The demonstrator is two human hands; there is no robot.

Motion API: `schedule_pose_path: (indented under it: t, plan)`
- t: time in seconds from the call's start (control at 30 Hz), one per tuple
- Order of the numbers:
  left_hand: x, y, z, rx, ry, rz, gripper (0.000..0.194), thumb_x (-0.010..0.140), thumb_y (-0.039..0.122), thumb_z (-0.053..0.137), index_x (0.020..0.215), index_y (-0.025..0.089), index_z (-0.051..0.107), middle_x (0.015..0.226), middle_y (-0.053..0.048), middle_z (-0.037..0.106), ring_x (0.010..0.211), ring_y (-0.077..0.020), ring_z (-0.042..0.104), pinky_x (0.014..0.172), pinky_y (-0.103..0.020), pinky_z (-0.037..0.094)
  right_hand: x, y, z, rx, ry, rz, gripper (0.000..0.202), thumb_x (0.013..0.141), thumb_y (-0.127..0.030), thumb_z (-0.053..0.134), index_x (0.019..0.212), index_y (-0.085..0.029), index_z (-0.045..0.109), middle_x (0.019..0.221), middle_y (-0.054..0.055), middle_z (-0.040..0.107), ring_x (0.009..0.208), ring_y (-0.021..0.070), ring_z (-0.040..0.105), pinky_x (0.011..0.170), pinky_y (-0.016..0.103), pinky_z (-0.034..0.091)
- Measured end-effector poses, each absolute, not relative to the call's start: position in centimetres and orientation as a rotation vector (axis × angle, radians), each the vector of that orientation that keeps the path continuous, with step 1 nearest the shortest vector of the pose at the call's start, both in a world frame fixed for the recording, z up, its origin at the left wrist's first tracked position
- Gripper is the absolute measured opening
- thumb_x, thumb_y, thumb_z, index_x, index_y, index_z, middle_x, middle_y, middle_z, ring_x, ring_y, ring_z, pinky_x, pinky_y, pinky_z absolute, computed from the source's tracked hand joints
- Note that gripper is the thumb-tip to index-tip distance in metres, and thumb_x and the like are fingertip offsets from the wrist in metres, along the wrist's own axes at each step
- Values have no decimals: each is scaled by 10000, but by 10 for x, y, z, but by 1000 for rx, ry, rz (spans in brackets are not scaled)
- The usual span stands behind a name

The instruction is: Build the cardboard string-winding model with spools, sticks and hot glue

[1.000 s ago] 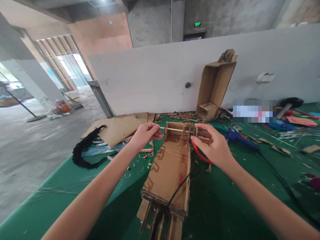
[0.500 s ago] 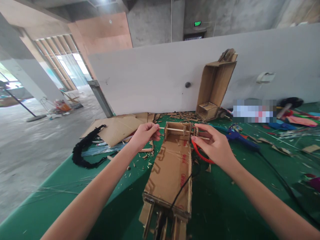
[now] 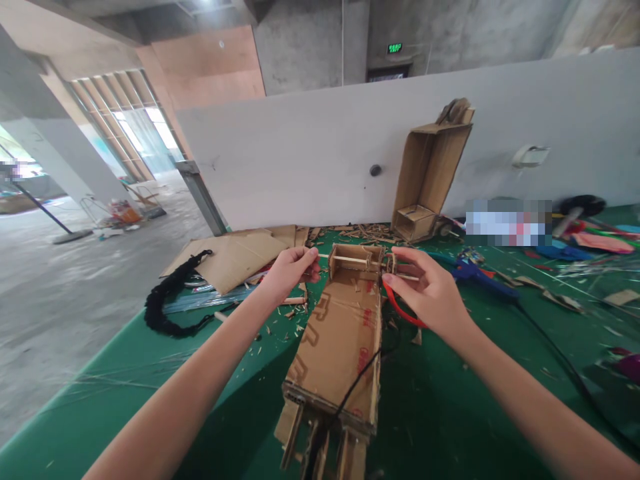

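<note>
Running crosswise, the stick point(image 3: 353, 259) spans the cardboard box point(image 3: 337, 333).

One left hand point(image 3: 296, 265), one right hand point(image 3: 424, 280), one held rod point(image 3: 351, 259)

There is one long cardboard box point(image 3: 335, 333) and one standing cardboard box point(image 3: 434, 170). The count also gives one green tabletop point(image 3: 100, 413), one white partition point(image 3: 300, 160), one black fuzzy strand point(image 3: 164, 300), one blue corded tool point(image 3: 483, 280), one curved red piece point(image 3: 403, 312) and one lit green sign point(image 3: 395, 48). The cardboard scraps point(image 3: 357, 234) are too many to count.
</note>
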State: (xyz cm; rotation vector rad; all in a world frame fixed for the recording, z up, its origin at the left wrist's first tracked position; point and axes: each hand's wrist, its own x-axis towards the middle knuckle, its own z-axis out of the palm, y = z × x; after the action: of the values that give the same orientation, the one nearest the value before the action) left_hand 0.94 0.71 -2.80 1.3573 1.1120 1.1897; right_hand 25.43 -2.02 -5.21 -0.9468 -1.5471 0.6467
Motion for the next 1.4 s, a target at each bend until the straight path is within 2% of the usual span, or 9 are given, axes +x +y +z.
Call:
schedule_pose_path:
  t: [0.27,0.4,0.53,0.67,0.97,1.4]
  plan:
    - [12,6,-28,1314,1094,1211,390,726,503,666,698,134,540,595,19,555,497,-70,532,509,-190,462,252,-24,-53,-893,-1532,639,370,725,-329,710,1050,-264,545,1077,49,615,947,213,634,805,391,567]
    - [12,6,-29,1310,1094,1215,390,724,506,666,707,136,545,598,24,552,501,-69,530,509,-188,465,250,-28,-56,-806,-1445,693,279,727,-298,711,905,-240,505,1098,56,610,923,197,651,811,383,562]
    - [11,7,-30,1323,1101,1215,387,731,504,661,710,134,550,584,24,559,489,-71,536,504,-186,459,246,-32,-61,-850,-1427,604,164,749,-292,689,836,-209,578,1076,83,636,969,219,645,799,368,570]
    - [11,7,-30,1330,1110,1218,366,740,483,661,722,133,557,583,22,574,481,-71,543,500,-180,454,242,-34,-64,-858,-1357,547,134,752,-278,685,849,-205,628,1011,78,680,1028,230,628,819,358,573]
    - [13,6,-30,1321,1106,1235,332,750,450,661,711,137,558,572,28,567,481,-65,536,505,-175,452,238,-36,-67,-847,-1290,552,137,742,-246,691,871,-204,706,1070,63,697,1013,225,646,878,377,558]
    - [12,7,-30,1335,1117,1221,326,763,446,651,727,136,556,577,25,567,482,-65,540,508,-172,452,237,-36,-66,-857,-1293,516,138,744,-255,689,872,-210,713,1055,60,702,1028,222,637,903,391,540]
